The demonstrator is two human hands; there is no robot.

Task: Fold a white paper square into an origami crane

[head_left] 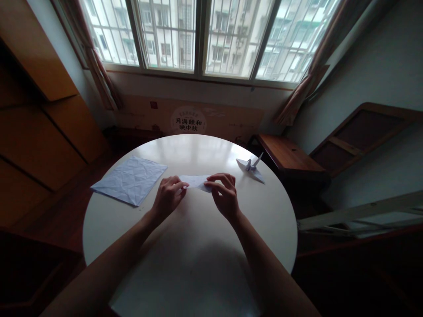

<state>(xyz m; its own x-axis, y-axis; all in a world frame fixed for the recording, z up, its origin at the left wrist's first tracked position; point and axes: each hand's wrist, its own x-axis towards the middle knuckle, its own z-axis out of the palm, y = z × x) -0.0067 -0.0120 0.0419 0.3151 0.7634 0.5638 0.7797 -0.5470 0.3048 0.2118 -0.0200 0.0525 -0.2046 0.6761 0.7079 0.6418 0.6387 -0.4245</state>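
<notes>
Between my two hands is a small piece of folded white paper [195, 181], stretched sideways just over the table. My left hand [169, 193] pinches its left end between thumb and fingers. At the other end, my right hand [225, 193] grips the paper in the same way, the fingertips partly covering its edge. To the right, beyond my right hand, stands a folded paper crane [251, 168] with spread wings. A creased sheet of white paper [130, 179] lies flat to the left of my left hand.
Everything rests on a round white table [190, 259]. Past its right side is a low wooden bench [291, 154]. An orange-brown cabinet [42, 127] stands at the left. Behind the table, a printed panel [145, 116] sits below a barred window [172, 39] with curtains.
</notes>
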